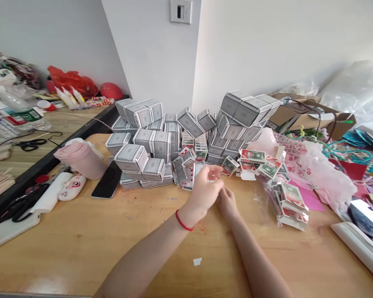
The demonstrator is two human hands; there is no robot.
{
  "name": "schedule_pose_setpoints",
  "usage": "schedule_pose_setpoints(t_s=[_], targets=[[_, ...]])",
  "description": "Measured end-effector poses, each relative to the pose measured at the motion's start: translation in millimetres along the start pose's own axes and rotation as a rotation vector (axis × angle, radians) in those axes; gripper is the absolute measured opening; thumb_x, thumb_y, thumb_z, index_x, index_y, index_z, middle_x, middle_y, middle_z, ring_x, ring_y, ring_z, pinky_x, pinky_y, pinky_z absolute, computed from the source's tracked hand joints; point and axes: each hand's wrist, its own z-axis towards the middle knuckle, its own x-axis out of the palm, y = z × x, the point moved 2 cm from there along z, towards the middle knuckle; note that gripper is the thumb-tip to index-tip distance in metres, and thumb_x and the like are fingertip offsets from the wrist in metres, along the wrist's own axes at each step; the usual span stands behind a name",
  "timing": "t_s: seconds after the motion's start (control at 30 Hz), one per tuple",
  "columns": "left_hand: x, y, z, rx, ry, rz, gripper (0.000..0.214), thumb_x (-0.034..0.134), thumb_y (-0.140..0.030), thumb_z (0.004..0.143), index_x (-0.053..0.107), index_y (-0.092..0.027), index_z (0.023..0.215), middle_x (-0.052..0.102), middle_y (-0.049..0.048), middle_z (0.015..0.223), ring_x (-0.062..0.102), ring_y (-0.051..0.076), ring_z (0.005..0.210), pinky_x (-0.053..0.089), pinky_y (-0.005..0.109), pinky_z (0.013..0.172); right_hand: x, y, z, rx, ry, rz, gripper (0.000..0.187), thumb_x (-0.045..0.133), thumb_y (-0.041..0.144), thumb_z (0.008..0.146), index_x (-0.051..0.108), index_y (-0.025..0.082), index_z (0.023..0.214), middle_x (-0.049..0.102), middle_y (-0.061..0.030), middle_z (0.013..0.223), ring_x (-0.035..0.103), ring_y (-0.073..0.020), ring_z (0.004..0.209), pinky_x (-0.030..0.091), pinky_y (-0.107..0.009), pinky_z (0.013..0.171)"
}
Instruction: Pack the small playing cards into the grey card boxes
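Observation:
My left hand [205,188], a red string bracelet on its wrist, is raised over the table with its fingers apart and slightly curled. I see nothing held in it. Just to its right, my right hand [228,202] is closed; whatever its fingers grip is hidden behind the hands. Beyond my left hand stands a grey patterned card box [197,169], partly covered by it. A green-and-red card box [230,166] lies just past my right hand. Loose playing cards [186,156] lean among the grey boxes.
Stacked grey card boxes [143,138] line the wall side. Opened card boxes [294,196] and a pink-white plastic bag [313,165] lie right. A phone [107,181], a pink cloth roll [81,157] and black scissors [27,203] lie left. A paper scrap [197,261] is in front.

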Motion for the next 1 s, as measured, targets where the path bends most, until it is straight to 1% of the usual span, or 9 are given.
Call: schedule_pose_setpoints(t_s=[0.1,0.2,0.37,0.4,0.53,0.67,0.83,0.9,1.0], targets=[[-18.7,48.1,12.9,0.147,-0.162,0.174,0.025,0.048,-0.003,0.063,0.054,-0.017,0.082,0.056,0.0051,0.091,0.051,0.017,0.086,0.041,0.032,0.079,-1.2,-1.7,0.9,-0.01,-0.04,0.011,0.042,0.05,0.056,0.072,0.058,0.015,0.074,0.056,0.0004,0.057,0.049,-0.013,0.051,0.035,-0.022,0.044],[-33.6,76.0,11.2,0.251,-0.324,0.289,0.021,0.05,-0.01,0.069,0.052,-0.018,0.087,0.051,0.0067,0.095,0.047,0.019,0.092,0.038,0.034,0.081,0.2,1.4,0.4,-0.044,-0.045,-0.001,0.038,0.048,0.055,0.074,0.053,0.017,0.07,0.051,0.0016,0.056,0.043,-0.0117,0.048,0.034,-0.023,0.043],[-39.5,105.0,2.7,0.186,-0.359,0.234,0.035,0.052,-0.025,0.075,0.044,-0.018,0.109,0.047,0.0093,0.102,0.047,0.017,0.086,0.04,0.029,0.074,4.7,9.3,-2.6,-0.03,0.038,-0.022,0.041,0.041,0.059,0.076,0.048,0.02,0.07,0.049,0.0008,0.05,0.045,-0.0144,0.044,0.038,-0.026,0.042],[-39.0,108.9,2.0,0.165,-0.321,0.209,0.034,0.051,-0.027,0.076,0.045,-0.018,0.108,0.048,0.0088,0.101,0.048,0.017,0.085,0.04,0.028,0.074,4.8,10.6,-3.3,-0.03,0.06,-0.023,0.041,0.04,0.059,0.076,0.048,0.02,0.07,0.049,0.001,0.049,0.046,-0.0146,0.043,0.038,-0.026,0.042],[-35.7,119.4,2.1,0.062,-0.014,0.094,0.021,0.049,-0.035,0.078,0.054,-0.016,0.088,0.056,0.0041,0.082,0.05,0.016,0.076,0.04,0.025,0.07,2.0,13.6,-5.3,-0.036,0.106,-0.051,0.04,0.039,0.058,0.078,0.048,0.019,0.071,0.047,0.0032,0.042,0.044,-0.0125,0.036,0.036,-0.024,0.039],[-38.3,124.6,4.4,-0.03,0.044,-0.005,0.022,0.052,-0.036,0.075,0.055,-0.016,0.082,0.053,-0.0009,0.066,0.044,0.01,0.055,0.037,0.022,0.053,0.1,14.8,-5.4,-0.044,0.053,-0.05,0.043,0.042,0.059,0.076,0.052,0.017,0.075,0.035,0.0083,0.037,0.03,-0.0073,0.028,0.026,-0.021,0.032],[-41.6,125.9,7.9,-0.078,0.096,-0.104,0.023,0.059,-0.036,0.068,0.055,-0.014,0.065,0.046,-0.0026,0.053,0.039,0.009,0.048,0.033,0.021,0.046,1.3,15.1,-2.2,0.001,0.04,0.057,0.051,0.047,0.055,0.075,0.054,0.015,0.105,0.034,0.0085,0.044,0.024,-0.0054,0.03,0.018,-0.02,0.031],[-42.4,124.1,9.0,-0.095,0.152,-0.158,0.024,0.06,-0.038,0.067,0.059,-0.014,0.071,0.05,-0.0006,0.056,0.043,0.011,0.051,0.034,0.023,0.049,-0.3,14.1,0.2,0.034,0.027,0.093,0.051,0.049,0.054,0.073,0.057,0.015,0.104,0.035,0.0077,0.044,0.024,-0.0058,0.032,0.019,-0.02,0.031],[-44.6,118.8,10.4,-0.162,0.238,-0.32,0.041,0.055,-0.049,0.069,0.061,-0.016,0.093,0.058,0.0031,0.067,0.049,0.014,0.056,0.037,0.026,0.055,-4.6,13.8,3.0,0.096,0.057,0.177,0.045,0.057,0.051,0.068,0.062,0.013,0.092,0.046,0.0031,0.049,0.035,-0.0077,0.037,0.026,-0.021,0.035]])
